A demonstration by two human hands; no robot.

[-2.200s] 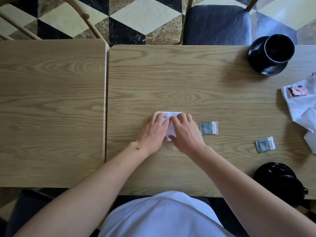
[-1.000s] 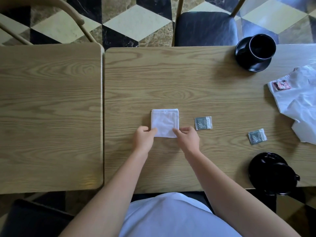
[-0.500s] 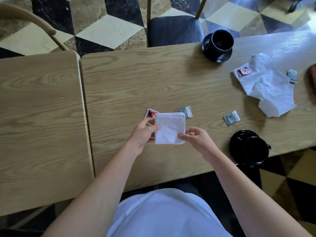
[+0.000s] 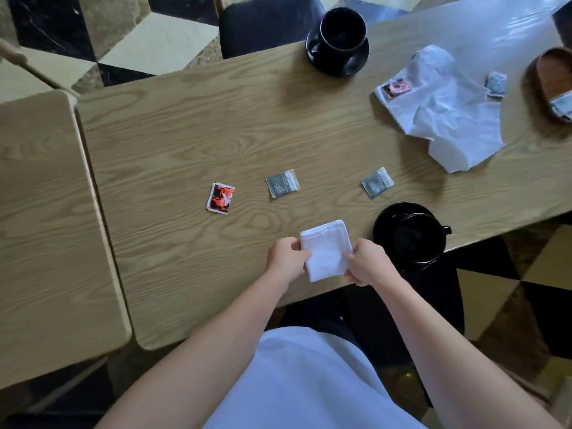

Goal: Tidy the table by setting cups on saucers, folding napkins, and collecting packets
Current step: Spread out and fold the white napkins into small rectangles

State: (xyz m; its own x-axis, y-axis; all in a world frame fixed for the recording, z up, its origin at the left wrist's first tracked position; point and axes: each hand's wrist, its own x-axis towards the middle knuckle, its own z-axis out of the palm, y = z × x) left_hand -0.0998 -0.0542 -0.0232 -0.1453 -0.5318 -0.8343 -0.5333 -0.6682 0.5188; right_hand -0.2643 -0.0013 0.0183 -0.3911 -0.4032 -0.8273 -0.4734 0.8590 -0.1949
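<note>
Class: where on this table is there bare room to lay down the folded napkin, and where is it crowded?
Free: the bare wood left of the red packet, and the stretch between the three packets and the far cup. Crowded: the right end, around the crumpled napkin, wooden tray and near cup.

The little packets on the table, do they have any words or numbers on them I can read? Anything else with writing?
No text can be read anywhere.
Red packet: printed picture, lettering too blurred.
Two grey packets: pale marks, too small to read.
Red packet on the crumpled napkin: blurred.
Folded napkin and both black cups: plain, no writing.
</note>
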